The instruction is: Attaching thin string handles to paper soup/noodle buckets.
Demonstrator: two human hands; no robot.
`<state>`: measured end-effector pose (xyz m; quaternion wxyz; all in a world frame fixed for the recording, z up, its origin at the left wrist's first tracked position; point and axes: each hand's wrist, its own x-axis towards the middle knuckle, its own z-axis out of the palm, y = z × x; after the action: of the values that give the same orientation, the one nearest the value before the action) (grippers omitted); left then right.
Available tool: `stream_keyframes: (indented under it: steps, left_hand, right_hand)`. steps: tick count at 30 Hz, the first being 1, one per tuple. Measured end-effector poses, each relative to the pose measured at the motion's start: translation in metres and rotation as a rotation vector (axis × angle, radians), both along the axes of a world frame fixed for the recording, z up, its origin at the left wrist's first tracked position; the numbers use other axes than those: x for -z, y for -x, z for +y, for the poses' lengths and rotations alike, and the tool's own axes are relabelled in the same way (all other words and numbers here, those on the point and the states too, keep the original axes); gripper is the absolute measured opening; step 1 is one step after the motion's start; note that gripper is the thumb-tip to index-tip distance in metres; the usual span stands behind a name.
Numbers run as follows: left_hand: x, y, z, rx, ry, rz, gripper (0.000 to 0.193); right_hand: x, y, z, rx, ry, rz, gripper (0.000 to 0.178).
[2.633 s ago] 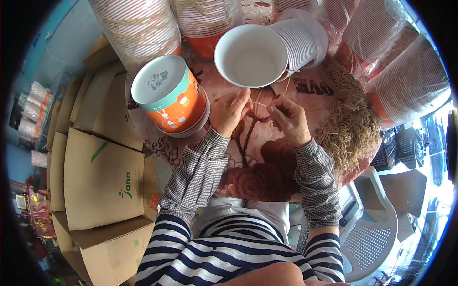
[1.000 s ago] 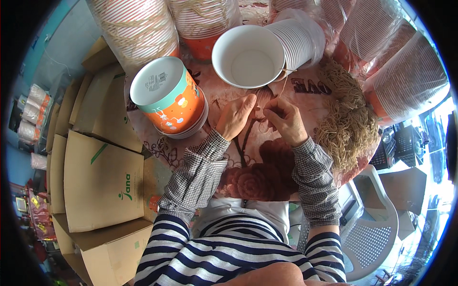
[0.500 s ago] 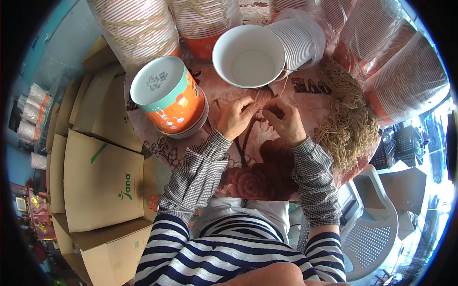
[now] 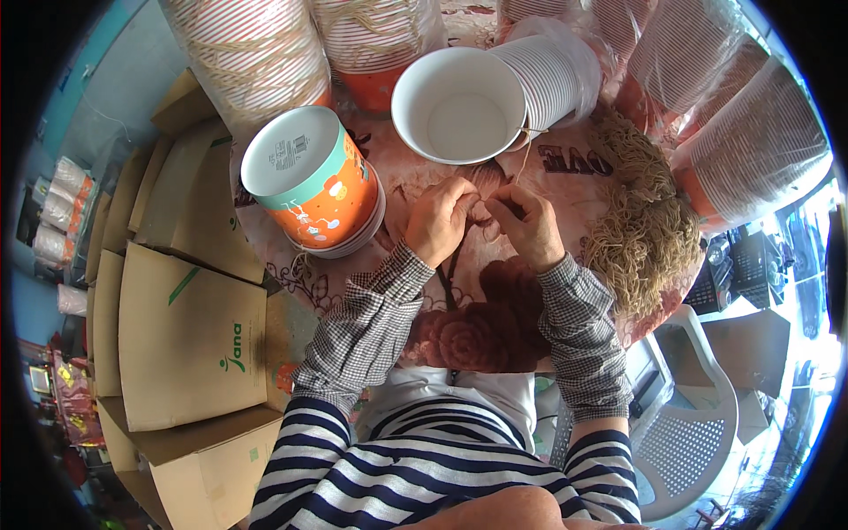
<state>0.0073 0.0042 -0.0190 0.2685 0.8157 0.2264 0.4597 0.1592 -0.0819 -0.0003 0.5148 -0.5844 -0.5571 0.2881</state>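
Observation:
A large white paper bucket (image 4: 459,124) lies tipped toward me on the table, its open mouth facing me. A thin tan string (image 4: 526,159) hangs from its right rim, near a small knot, and runs down to my hands. My right hand (image 4: 528,225) pinches this string between thumb and forefinger. Close beside it my left hand (image 4: 439,221) is closed in a pinch too, apparently on the string's end; the fingertips partly hide it. An orange and green bucket (image 4: 322,199) stands upside down over white rims, left of my left hand.
A heap of loose tan strings (image 4: 649,234) lies on the table's right. Plastic-wrapped bucket stacks (image 4: 252,53) line the far side, with more stacks (image 4: 751,150) at the right. Cardboard boxes (image 4: 190,344) stand left of the table; a white plastic chair (image 4: 698,433) is at right.
My hands stay by the bucket's mouth with small finger movements. My left fingertips have turned slightly inward and down, nearer my right fingers. The buckets remain in place.

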Motion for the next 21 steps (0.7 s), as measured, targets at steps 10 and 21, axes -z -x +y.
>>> stream_keyframes:
  steps: [10,21]
  left_hand:
    - [-0.033,0.019,0.019,-0.381,-0.502,-0.061,0.043]
    - [-0.048,-0.017,-0.014,-0.201,-0.508,0.113,0.044]
  right_hand:
    - [-0.004,-0.009,0.0,-0.072,-0.05,0.261,0.011]
    - [-0.003,-0.018,-0.001,-0.088,-0.247,0.62,0.007]
